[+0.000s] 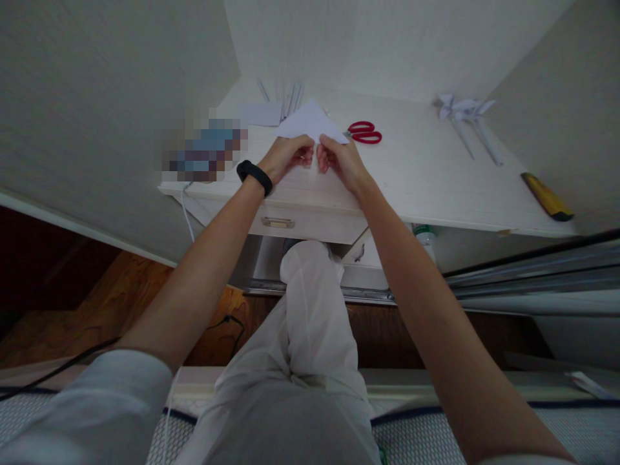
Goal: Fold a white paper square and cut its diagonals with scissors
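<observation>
A folded white paper sheet (310, 119) lies on the white desk (426, 174), its pointed end facing away from me. My left hand (288, 156), with a black band on the wrist, pinches the sheet's near edge. My right hand (339, 158) pinches the same edge just to the right. The fingertips of both hands nearly meet at the paper.
Red-handled scissors (364, 132) lie just right of the paper. White paper pinwheels on sticks (465, 113) lie at the far right, and a yellow-and-black tool (546, 196) near the right edge. More paper and thin sticks (271, 106) sit behind. A drawer (300, 223) is below.
</observation>
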Demonstrator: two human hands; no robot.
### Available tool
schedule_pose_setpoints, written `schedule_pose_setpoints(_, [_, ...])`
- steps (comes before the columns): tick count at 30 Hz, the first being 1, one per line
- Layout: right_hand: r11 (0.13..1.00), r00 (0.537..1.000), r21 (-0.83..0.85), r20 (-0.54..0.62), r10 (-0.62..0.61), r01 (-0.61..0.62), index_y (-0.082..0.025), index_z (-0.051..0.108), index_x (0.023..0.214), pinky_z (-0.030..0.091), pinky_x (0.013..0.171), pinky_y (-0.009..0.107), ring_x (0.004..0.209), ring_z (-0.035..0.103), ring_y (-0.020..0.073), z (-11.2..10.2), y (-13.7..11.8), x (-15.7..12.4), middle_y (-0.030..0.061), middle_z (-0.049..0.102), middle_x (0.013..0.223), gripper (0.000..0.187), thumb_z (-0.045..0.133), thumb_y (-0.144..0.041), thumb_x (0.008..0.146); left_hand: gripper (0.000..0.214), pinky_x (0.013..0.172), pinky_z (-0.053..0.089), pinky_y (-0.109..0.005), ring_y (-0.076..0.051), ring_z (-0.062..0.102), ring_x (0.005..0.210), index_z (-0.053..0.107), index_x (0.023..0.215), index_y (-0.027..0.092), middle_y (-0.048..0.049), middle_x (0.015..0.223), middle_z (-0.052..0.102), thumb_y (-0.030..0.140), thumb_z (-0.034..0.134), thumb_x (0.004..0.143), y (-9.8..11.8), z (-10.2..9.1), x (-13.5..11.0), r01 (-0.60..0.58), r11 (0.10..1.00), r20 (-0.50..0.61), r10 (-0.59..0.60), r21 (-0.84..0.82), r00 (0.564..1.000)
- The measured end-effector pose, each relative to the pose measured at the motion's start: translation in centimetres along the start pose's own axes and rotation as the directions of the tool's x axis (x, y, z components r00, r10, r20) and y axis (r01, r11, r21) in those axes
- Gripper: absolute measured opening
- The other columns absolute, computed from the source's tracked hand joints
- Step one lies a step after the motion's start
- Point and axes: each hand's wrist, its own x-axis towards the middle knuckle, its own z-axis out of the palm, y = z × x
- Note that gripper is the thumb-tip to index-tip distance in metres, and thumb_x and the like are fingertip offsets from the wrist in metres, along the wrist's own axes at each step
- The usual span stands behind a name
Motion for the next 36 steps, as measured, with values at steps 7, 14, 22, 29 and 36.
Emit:
schedule_pose_setpoints(7, [0.999,0.999,-0.033,0.044,-0.021,0.022,-0.021,0.053,0.059,0.046,0.052,0.026,0.045,0.048,0.0101,-0.1,-0.1,-0.2,-0.0024,0.055,0.048,0.047,0.05,-0.055,0.091,0.023,0.069,0.045,-0.027,-0.014,0.059,0.067,0.053,0.058,0.019,0.0005,0.056,0.053,0.019,0.054,0.081,-0.2,-0.6,0.5,-0.073,0.997,-0.077,0.076,0.038,0.994])
schedule_pose_setpoints(14, [0.997,0.996,-0.053,-0.064,0.057,-0.06,-0.024,0.051,0.061,0.05,0.062,0.028,0.061,0.06,0.0149,-0.2,-0.3,-0.1,-0.0005,0.056,0.052,0.045,0.052,-0.061,0.086,0.024,0.066,0.041,-0.028,-0.01,0.046,0.055,0.046,0.059,0.022,0.0042,0.052,0.046,0.02,0.048,0.083,0.1,-1.1,0.8,-0.143,0.99,-0.187,0.136,-0.022,0.973])
schedule_pose_setpoints(22, [0.992,0.996,-0.104,-0.061,0.064,-0.07,-0.023,0.053,0.059,0.046,0.056,0.027,0.049,0.051,0.0129,0.0,-0.4,-0.3,-0.0015,0.054,0.051,0.044,0.046,-0.049,0.093,0.027,0.069,0.042,-0.032,-0.014,0.049,0.059,0.049,0.058,0.024,0.0024,0.049,0.048,0.029,0.054,0.084,-0.3,-0.7,0.8,-0.081,0.997,-0.067,0.081,0.003,0.994])
schedule_pose_setpoints(29, [0.991,0.995,-0.098,-0.019,0.095,-0.097,-0.022,0.054,0.062,0.046,0.069,0.026,0.057,0.053,0.011,0.1,-0.8,-0.4,-0.0021,0.056,0.048,0.043,0.045,-0.048,0.094,0.032,0.061,0.039,-0.028,-0.009,0.045,0.051,0.051,0.058,0.018,0.002,0.054,0.048,0.02,0.055,0.089,-0.4,-0.3,0.4,-0.08,0.997,0.03,0.08,0.012,0.996])
schedule_pose_setpoints(36, [0.994,0.998,-0.083,-0.02,0.064,-0.065,-0.025,0.05,0.058,0.049,0.072,0.032,0.068,0.062,0.017,0.2,-0.7,-0.4,-0.0005,0.054,0.045,0.045,0.051,-0.062,0.084,0.03,0.068,0.044,-0.032,-0.012,0.051,0.056,0.047,0.056,0.023,0.0018,0.05,0.047,0.022,0.052,0.085,0.0,-0.5,0.6,-0.102,0.992,-0.077,0.107,0.071,0.991])
